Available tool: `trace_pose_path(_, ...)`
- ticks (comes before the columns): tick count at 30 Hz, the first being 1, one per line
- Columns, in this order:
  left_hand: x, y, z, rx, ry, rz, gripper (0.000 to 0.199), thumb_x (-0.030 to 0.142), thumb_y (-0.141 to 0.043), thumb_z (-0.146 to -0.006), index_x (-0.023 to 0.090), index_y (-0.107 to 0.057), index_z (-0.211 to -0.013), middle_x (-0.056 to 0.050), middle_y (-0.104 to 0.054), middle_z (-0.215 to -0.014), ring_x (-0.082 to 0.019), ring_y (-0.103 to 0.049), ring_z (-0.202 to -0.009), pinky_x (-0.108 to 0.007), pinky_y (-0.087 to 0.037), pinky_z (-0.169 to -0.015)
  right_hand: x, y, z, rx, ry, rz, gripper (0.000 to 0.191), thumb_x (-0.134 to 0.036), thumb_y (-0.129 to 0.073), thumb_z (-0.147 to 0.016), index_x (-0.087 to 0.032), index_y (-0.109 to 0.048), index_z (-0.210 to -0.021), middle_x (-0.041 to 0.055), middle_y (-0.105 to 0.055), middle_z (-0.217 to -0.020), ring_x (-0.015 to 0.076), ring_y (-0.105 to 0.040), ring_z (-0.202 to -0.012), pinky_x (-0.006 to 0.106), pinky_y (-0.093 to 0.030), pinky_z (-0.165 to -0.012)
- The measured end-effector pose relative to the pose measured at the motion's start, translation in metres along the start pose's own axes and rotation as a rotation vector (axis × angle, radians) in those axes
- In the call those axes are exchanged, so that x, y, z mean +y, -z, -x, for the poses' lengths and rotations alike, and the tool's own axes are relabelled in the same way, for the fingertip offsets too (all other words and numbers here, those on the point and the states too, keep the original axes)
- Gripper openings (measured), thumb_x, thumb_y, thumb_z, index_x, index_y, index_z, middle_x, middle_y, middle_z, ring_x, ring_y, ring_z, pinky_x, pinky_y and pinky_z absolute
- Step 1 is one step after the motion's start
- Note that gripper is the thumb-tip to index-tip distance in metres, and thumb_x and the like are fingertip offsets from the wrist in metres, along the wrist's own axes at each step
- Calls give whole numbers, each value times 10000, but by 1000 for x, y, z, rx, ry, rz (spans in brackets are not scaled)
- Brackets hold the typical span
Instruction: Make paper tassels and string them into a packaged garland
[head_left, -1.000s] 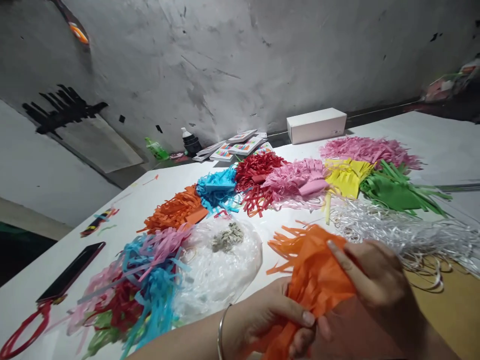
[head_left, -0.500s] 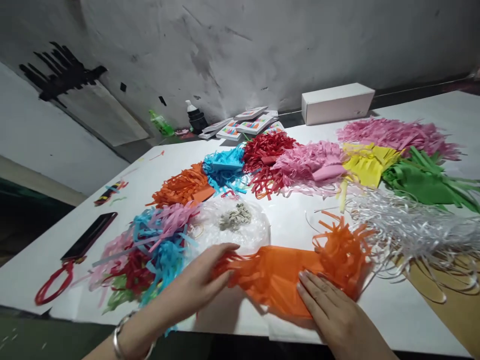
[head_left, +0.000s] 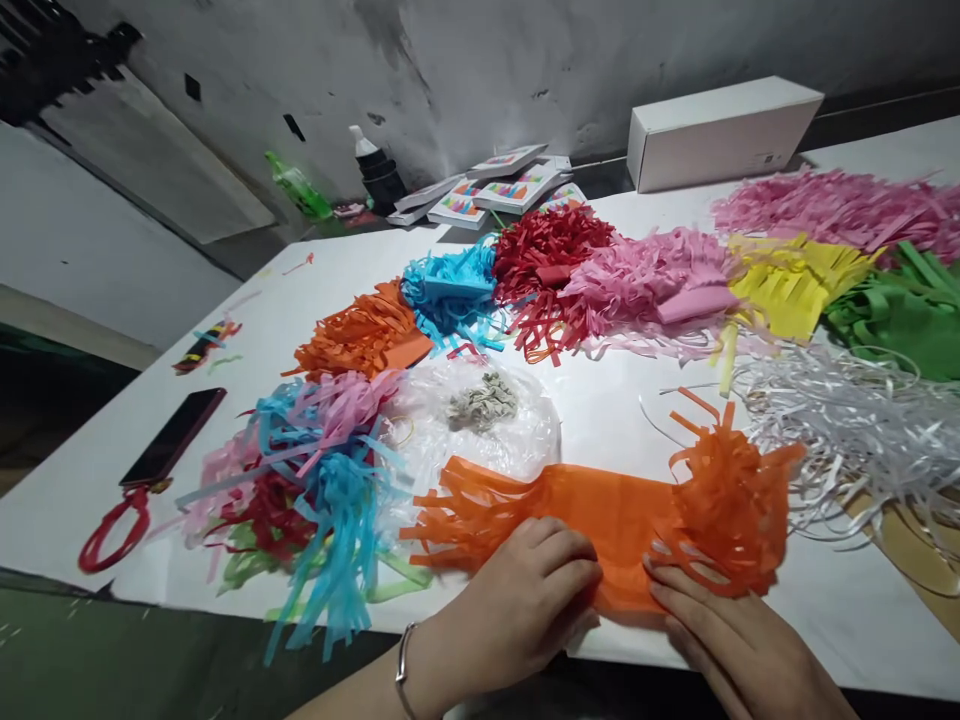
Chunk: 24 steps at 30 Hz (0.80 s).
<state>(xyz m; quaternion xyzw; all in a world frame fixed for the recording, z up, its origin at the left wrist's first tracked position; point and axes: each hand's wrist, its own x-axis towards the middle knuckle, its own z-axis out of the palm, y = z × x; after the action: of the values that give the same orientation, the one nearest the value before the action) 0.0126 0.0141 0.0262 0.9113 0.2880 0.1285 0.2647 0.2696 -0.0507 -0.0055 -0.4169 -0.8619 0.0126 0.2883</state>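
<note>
A fringed sheet of orange tissue paper (head_left: 607,510) lies along the table's near edge, with cut strips spreading at its left end and bunched up at its right. My left hand (head_left: 525,600), a silver bangle on its wrist, has its fingers curled over the sheet's near edge. Close by on the right, my right hand (head_left: 739,630) grips the same edge with fingers pressed together; its thumb is hidden. Some orange strips hang over the back of its fingers. Behind the sheet sits a clear plastic bag (head_left: 517,400) with a greyish clump.
Mixed tissue tassels (head_left: 322,480) lie left, beside a phone (head_left: 172,437) with a red strap. Behind are orange, blue, red, pink, yellow and green fringed bundles (head_left: 555,250). White ribbon strands (head_left: 855,440) lie right. Printed cards (head_left: 502,190) and a white box (head_left: 720,135) stand by the wall.
My left hand has left the sheet's left fringe and moved right to its near edge. My right hand has shifted from lying flat on the sheet to its near edge. The view has tilted down.
</note>
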Motion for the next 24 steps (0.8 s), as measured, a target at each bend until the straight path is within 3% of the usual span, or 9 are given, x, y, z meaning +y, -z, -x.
trace_pose_path(7,-3,5,5,6,23,82,131,182,-542,-994,180,-632,-1089,-88,-688,-1077,-212,-572,-971,-350,-473,-871,-8,6,-18,45,-61,-4,314,-148,-418,-1013,-161,-731,-1000,49,-784,-1036,142,-748,-958,207,-575,-876)
trace_pose_path(13,-7,1,5,50,29,145,127,189,-527,-1007,186,-647,-1048,-90,-690,-1058,-207,-573,-958,-344,-474,-857,-11,7,-15,20,-87,-30,264,-196,-467,-1015,-161,-727,-1036,68,-766,-1089,162,-724,-1023,240,-561,-912)
trace_pose_path(19,-8,0,5,67,37,161,104,146,-523,-1001,180,-620,-1010,-83,-689,-1073,-205,-568,-960,-341,-475,-867,-13,5,-13,22,-91,-70,263,-112,-457,-1001,-160,-711,-1050,66,-757,-1107,142,-699,-1066,237,-508,-982)
trace_pose_path(24,-7,-5,7,82,82,148,114,115,-487,-1003,183,-579,-1002,-76,-673,-1063,-197,-568,-940,-329,-481,-851,-16,2,-9,28,-124,-21,292,-133,-394,-1035,-141,-685,-1067,80,-754,-1114,140,-706,-1024,242,-507,-929)
